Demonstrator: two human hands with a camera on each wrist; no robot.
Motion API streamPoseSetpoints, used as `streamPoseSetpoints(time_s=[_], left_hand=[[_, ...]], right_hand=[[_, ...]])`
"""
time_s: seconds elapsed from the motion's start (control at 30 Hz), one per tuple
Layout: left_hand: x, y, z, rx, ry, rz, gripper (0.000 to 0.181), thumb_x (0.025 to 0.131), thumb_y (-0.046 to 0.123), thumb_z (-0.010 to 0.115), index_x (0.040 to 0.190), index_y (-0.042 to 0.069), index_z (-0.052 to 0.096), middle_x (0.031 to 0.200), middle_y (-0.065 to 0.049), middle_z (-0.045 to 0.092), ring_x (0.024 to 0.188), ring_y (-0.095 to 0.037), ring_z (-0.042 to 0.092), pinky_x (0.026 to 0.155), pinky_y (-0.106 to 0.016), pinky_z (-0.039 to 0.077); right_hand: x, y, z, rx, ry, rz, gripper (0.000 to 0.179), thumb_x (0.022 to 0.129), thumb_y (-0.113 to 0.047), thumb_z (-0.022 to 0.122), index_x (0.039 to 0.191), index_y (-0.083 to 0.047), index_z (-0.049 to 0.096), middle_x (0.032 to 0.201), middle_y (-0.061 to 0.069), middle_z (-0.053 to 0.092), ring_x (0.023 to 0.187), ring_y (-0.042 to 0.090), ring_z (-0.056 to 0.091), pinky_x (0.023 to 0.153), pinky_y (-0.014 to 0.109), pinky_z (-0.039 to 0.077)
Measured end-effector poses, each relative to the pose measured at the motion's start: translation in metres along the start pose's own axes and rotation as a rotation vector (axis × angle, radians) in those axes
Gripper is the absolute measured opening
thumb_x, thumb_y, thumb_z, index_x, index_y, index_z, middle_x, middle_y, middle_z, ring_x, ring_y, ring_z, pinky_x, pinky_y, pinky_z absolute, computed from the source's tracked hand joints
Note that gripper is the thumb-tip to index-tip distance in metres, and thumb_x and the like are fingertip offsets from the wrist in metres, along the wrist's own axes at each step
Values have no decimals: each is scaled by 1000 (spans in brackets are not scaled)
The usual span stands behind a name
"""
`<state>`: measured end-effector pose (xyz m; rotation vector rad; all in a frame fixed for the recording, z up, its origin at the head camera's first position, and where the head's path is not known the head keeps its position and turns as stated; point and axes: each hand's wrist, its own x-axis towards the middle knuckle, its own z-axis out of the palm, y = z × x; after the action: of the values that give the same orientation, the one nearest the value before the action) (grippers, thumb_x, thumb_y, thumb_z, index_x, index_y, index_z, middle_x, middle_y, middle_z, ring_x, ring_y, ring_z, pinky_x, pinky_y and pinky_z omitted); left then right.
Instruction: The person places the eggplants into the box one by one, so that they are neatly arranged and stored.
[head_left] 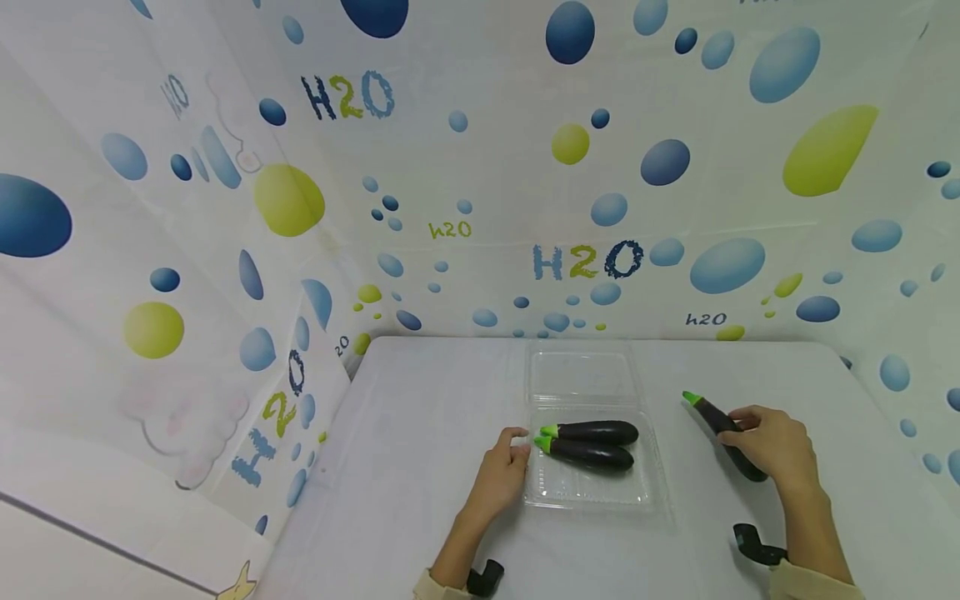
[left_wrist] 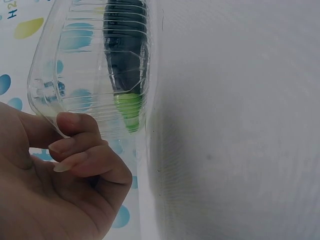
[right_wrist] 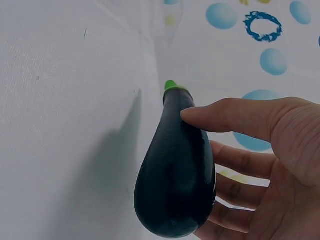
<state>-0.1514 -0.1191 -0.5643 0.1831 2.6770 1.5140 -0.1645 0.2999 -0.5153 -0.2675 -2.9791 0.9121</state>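
Observation:
A clear plastic clamshell container [head_left: 588,493] lies with its lid [head_left: 581,372] folded back, away from me. Two dark eggplants [head_left: 600,432] with green stem ends lie side by side in it, stems toward the left. At its left edge, my left hand [head_left: 498,472] pinches the rim [left_wrist: 47,107] between thumb and curled fingers. To the right of the container, my right hand [head_left: 776,446] holds a third eggplant [head_left: 711,415], thumb on one side and fingers on the other. In the right wrist view, this eggplant [right_wrist: 172,170] has its green stem pointing away from the hand.
A white-covered table [head_left: 420,400] bears the container. Behind it and along the left side hangs a white curtain [head_left: 495,175] printed with blue and green dots and H2O lettering. Black curved devices [head_left: 757,546] sit by both wrists.

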Motion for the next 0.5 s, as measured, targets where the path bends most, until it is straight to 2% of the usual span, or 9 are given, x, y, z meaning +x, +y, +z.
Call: streamPoseSetpoints(time_s=[0.17, 0.5], left_hand=[[0, 0, 0, -1, 1, -1, 32, 108, 19, 54, 136, 3, 56, 87, -6, 71, 70, -11, 56, 63, -29, 46], [0, -1, -1, 6, 1, 2, 32, 108, 18, 53, 136, 4, 57, 87, -6, 71, 71, -11, 57, 65, -30, 47]], right_hand=[[-2, -4, -2, -1, 14, -17, 53, 86, -27, 82, 125, 7, 67, 118, 34, 67, 100, 52, 62, 66, 46, 48], [-6, -14, -7, 6, 41, -42, 50, 86, -26, 82, 123, 5, 68, 116, 33, 67, 98, 50, 63, 67, 48, 48]])
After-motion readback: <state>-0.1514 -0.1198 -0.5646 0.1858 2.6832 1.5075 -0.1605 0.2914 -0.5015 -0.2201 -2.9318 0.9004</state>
